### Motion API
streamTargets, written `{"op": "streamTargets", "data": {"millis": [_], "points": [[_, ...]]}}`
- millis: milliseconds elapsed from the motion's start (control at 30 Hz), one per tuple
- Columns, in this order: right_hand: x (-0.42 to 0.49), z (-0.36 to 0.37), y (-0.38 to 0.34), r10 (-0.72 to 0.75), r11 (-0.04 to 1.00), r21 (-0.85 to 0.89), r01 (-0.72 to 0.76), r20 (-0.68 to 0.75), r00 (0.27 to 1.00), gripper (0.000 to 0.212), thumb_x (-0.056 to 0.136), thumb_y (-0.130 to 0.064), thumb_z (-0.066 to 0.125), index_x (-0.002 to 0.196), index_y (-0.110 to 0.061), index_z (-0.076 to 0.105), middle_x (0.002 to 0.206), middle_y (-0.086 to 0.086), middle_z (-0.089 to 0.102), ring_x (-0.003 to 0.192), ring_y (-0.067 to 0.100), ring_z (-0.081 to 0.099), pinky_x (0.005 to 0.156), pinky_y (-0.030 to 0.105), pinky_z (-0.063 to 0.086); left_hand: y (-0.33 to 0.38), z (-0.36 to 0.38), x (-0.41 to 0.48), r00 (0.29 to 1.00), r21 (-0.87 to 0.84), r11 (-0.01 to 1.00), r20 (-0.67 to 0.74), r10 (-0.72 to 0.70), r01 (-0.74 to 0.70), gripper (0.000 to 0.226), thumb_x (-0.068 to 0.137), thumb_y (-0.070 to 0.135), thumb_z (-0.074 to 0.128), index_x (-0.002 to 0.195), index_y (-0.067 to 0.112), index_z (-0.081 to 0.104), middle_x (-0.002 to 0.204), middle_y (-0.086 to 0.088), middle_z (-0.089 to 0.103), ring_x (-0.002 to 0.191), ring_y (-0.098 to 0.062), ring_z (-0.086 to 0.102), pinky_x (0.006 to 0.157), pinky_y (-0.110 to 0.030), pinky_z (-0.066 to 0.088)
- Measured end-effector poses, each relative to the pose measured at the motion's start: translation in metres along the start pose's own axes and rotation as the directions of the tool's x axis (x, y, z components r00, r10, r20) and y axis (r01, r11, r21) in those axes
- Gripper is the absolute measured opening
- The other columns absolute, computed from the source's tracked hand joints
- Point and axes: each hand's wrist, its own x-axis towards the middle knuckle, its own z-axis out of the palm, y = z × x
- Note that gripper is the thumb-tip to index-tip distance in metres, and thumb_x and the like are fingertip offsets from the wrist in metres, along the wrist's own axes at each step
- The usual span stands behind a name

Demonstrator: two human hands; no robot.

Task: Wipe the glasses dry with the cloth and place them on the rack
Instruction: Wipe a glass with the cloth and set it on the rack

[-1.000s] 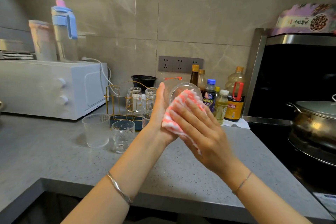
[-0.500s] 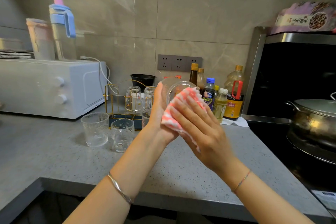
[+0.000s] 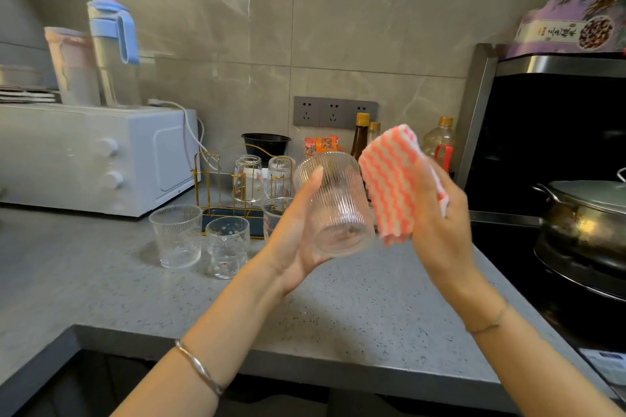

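**Left hand** [image 3: 294, 242]: forearm raised from the lower left, with a metal bangle [image 3: 200, 367] on the wrist. The palm cups the ribbed glass [image 3: 335, 203], the thumb lies up its near side, and the other fingers are hidden behind it. Grasping the glass.

**Right hand** [image 3: 440, 217]: forearm raised from the lower right, back of the hand towards the camera, with a thin bracelet [image 3: 491, 323] on the wrist. The fingers are curled round the folded pink-and-white cloth [image 3: 389, 183], which stands up above and to the left of the hand.

**Change:** half a second ago the right hand pressed the cloth over the glass and hid most of it. Now the cloth is drawn off to the right and the whole glass shows.

**Ribbed glass:** in the left hand, off the counter [image 3: 355, 322], slightly tilted. The cloth is just beside its right side; contact cannot be told.

**Rack** [image 3: 206, 179]: gold wire, on the counter beyond the left hand, holding two upturned glasses [image 3: 248, 176].

**Glasses on the counter:** a ribbed one [image 3: 176, 235] and a dotted one [image 3: 227, 247], side by side to the left of the left hand. A further glass [image 3: 275, 213] is partly hidden behind it.
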Motion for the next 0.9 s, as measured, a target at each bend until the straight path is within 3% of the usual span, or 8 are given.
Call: {"op": "streamTargets", "data": {"millis": [167,233,367,433,467,567,733,900], "points": [[0.019,-0.007,-0.006,0.055,0.998,0.019,-0.055,0.006,0.998,0.030,0.104,-0.018,0.034,0.121,-0.022,0.057,0.108,-0.020,0.067,0.108,-0.004,0.061,0.086,0.011,0.049,-0.010,-0.008,-0.007,0.999,0.053,0.998,0.007,-0.037,0.036,0.087,0.051,0.065,0.082,0.123,0.021,0.062,0.112,-0.005,0.073,0.102,-0.020,0.070,0.085,-0.040,0.057],[0.021,-0.008,-0.007,0.115,0.993,-0.006,-0.115,0.113,0.987,0.033,0.103,-0.017,0.035,0.130,-0.012,0.054,0.112,-0.015,0.065,0.108,-0.002,0.062,0.084,0.012,0.049,-0.010,-0.007,-0.008,0.999,0.071,0.997,0.005,-0.036,0.035,0.068,0.063,0.064,0.075,0.115,0.021,0.065,0.105,-0.004,0.075,0.095,-0.019,0.072,0.084,-0.040,0.057],[0.022,-0.011,-0.006,0.192,0.889,-0.458,0.000,0.373,0.908,0.034,0.100,-0.039,0.033,0.122,-0.040,0.059,0.095,-0.036,0.063,0.088,-0.013,0.060,0.065,0.020,0.053,-0.008,-0.008,-0.010,0.998,0.078,0.995,-0.005,-0.055,0.055,0.052,0.079,0.060,0.062,0.111,0.020,0.069,0.104,-0.009,0.073,0.092,-0.024,0.068,0.092,-0.047,0.051],[0.024,-0.013,-0.008,0.311,0.902,-0.413,-0.122,0.428,0.849,0.043,0.095,-0.057,0.021,0.114,-0.053,0.060,0.111,-0.037,0.059,0.107,-0.008,0.058,0.091,0.041,0.054,-0.007,-0.009,-0.012,0.999,0.054,0.997,-0.002,-0.050,0.050,0.065,0.070,0.063,0.069,0.116,0.018,0.067,0.110,-0.013,0.070,0.094,-0.027,0.067,0.092,-0.050,0.050],[0.025,-0.015,-0.010,0.368,0.910,-0.354,-0.215,0.452,0.813,0.054,0.090,-0.064,0.011,0.105,-0.058,0.063,0.111,-0.040,0.059,0.114,-0.010,0.053,0.107,0.046,0.037,-0.008,-0.010,-0.012,0.999,0.040,0.998,0.007,-0.050,0.049,0.075,0.063,0.064,0.075,0.120,0.017,0.065,0.112,-0.015,0.069,0.095,-0.028,0.067,0.090,-0.050,0.053],[0.034,-0.021,-0.016,0.476,0.879,-0.224,-0.422,0.490,0.730,0.088,0.078,-0.075,-0.010,0.100,-0.047,0.070,0.112,-0.026,0.067,0.116,-0.003,0.053,0.116,0.037,0.018,-0.007,-0.013,-0.012,0.997,-0.031,0.997,0.049,-0.067,0.069,0.081,0.057,0.061,0.081,0.122,0.016,0.065,0.114,-0.016,0.068,0.093,-0.030,0.068,0.081,-0.048,0.057],[0.035,-0.022,-0.013,0.458,0.855,-0.442,-0.272,0.397,0.795,0.050,0.086,-0.062,0.033,0.078,-0.032,0.072,0.070,-0.016,0.070,0.065,-0.002,0.065,0.069,0.021,0.048,-0.010,-0.011,-0.012,0.986,-0.068,0.989,0.110,-0.123,0.131,0.062,0.062,0.059,0.078,0.110,0.019,0.074,0.111,-0.015,0.069,0.099,-0.033,0.063,0.082,-0.049,0.054],[0.013,-0.004,0.005,0.236,0.939,-0.311,-0.145,0.280,0.931,0.029,0.084,-0.043,0.052,0.077,-0.019,0.066,0.055,-0.013,0.064,0.050,-0.001,0.059,0.048,0.011,0.045,-0.014,0.000,-0.014,0.971,-0.134,0.970,0.155,-0.184,0.205,0.060,0.067,0.055,0.076,0.112,0.015,0.073,0.108,-0.017,0.070,0.088,-0.031,0.068,0.067,-0.043,0.058]]}}
